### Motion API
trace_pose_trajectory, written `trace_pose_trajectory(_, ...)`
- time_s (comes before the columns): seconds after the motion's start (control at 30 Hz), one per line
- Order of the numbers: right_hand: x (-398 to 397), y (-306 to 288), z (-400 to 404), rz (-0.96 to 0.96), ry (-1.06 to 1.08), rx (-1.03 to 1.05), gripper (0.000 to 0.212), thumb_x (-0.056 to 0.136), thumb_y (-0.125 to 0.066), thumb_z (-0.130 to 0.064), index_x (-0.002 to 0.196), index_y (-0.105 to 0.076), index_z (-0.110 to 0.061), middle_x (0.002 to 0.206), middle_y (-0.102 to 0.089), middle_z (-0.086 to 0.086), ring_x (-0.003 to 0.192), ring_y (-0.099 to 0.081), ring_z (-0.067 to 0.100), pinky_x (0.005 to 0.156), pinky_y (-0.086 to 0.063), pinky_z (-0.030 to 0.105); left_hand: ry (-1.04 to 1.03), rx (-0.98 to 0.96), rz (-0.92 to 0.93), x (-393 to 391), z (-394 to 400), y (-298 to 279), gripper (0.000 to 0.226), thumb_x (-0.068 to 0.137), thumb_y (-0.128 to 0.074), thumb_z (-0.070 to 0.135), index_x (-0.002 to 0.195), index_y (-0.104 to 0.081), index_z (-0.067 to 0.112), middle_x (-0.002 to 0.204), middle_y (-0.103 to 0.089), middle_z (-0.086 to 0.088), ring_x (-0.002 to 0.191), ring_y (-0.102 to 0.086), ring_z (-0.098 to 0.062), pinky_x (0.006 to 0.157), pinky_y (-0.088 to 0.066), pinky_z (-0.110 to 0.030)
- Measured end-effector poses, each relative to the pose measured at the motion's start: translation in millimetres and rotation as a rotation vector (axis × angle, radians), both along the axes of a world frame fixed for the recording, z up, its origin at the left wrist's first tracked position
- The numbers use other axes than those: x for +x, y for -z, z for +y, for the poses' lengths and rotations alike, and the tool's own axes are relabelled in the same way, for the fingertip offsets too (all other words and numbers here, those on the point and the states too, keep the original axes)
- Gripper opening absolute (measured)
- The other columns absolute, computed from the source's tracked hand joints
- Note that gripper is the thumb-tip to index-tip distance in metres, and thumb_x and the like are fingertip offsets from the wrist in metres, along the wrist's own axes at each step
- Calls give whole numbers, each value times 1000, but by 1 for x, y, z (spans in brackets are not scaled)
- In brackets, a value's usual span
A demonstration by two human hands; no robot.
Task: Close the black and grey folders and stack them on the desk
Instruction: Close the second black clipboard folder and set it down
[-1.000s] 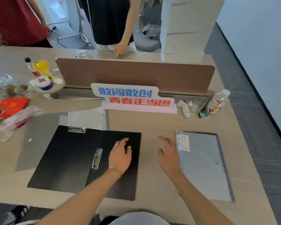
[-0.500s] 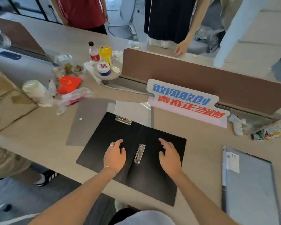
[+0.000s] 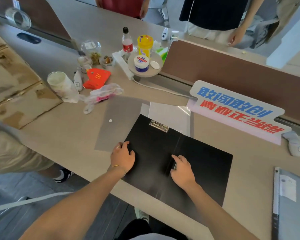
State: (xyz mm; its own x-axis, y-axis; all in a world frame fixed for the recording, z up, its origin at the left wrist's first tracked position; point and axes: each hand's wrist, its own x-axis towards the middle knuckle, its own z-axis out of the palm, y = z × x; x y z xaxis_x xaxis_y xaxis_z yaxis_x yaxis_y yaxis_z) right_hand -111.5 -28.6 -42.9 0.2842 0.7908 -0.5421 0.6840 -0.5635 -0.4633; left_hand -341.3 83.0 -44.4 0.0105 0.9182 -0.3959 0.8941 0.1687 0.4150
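currently, the flat black plastic folder (image 3: pixel 178 163) lies open on the pale wood-grain table (image 3: pixel 62 135), both covers spread, and a person's two bare hands rest on it. the left hand (image 3: pixel 122 157), with a ring on one finger and a thin gold bracelet at the wrist, sits at the folder's left edge, fingers curled over that edge in a loose grip; whether they have lifted the cover cannot be told. the right hand (image 3: pixel 183 170) lies palm down along the centre spine, fingers spread and flat, gripping nothing, partly covering the small metal clip (image 3: pixel 175 167) set in the spine. a second silver clamp (image 3: pixel 158 125) sits at the top of the left cover, up and away from both hands. just beyond the left hand, a translucent grey plastic sleeve (image 3: pixel 119 118) lies partly under the folder, with a clear plastic sleeve (image 3: pixel 170 113) beside it. far to the right of the right hand, well apart from the black one, the closed grey plastic folder (image 3: pixel 294 213) lies flat at the frame's edge, a white label near its top. beyond the hands stand a blue-and-red lettered white sign (image 3: pixel 235 110) and a brown divider panel (image 3: pixel 232 73).
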Motion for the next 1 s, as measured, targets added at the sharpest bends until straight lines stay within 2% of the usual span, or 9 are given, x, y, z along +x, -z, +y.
trace_pose_trajectory(0.27, -3, 5, 1, 8, 42, -14, 64, 92, -59, -12, 152, -39, -21, 164, -22, 4, 151, -21, 27, 119, -28, 38, -28, -68, -112, -2, 11, -3, 47, 99, -51, 30, 146, -45, 25, 138, -55, -10, 117, -62, -31, 103, -50, -41)
trace_pose_trajectory(0.5, -2, 4, -4, 56, 54, 3, 65, 90, -62, -12, 151, -40, -20, 163, -23, 5, 152, -21, 27, 121, -26, 37, -32, 42, -237, -13, 9, -46, 45, 100, -53, 21, 145, -48, 26, 136, -62, -5, 125, -59, -27, 105, -49, -39)
trace_pose_trajectory(0.63, 3, -4, -8, 139, 170, 66, 62, 89, -60, -10, 147, -45, -22, 159, -34, 7, 146, -34, 28, 120, -31, 40, 8, 122, -278, -1, 0, -85, 45, 98, -55, 12, 140, -53, 27, 110, -67, 0, 99, -64, -18, 97, -51, -34)
trace_pose_trajectory(0.73, 8, -21, -13, 176, 261, 167, 55, 92, -60, -8, 144, -51, -21, 149, -48, 5, 139, -44, 24, 116, -34, 37, 65, 163, -337, 18, -17, -112, 42, 98, -56, 11, 137, -58, 27, 94, -60, 11, 84, -59, -7, 94, -50, -25)
trace_pose_trajectory(0.83, 14, -50, -18, 296, 373, 314, 46, 95, -57, -9, 137, -56, -27, 133, -62, -2, 126, -56, 17, 112, -42, 36, 146, 192, -379, 40, -37, -127, 34, 98, -57, 19, 127, -66, 34, 99, -65, 14, 83, -61, -5, 90, -54, -18)
trace_pose_trajectory(0.93, 25, -86, -29, 361, 452, 429, 38, 98, -54, -12, 130, -58, -34, 109, -70, -13, 103, -64, 2, 100, -48, 23, 196, 181, -426, 68, -59, -136, 32, 97, -60, 25, 127, -64, 35, 104, -66, 14, 86, -62, -2, 73, -46, 3)
trace_pose_trajectory(1.0, 32, -108, -38, 403, 496, 496, 31, 99, -54, -19, 126, -62, -33, 100, -72, -15, 95, -68, 1, 92, -51, 21, 241, 159, -489, 90, -76, -140, 32, 97, -62, 26, 127, -63, 36, 102, -65, 16, 88, -64, -1, 71, -45, 3)
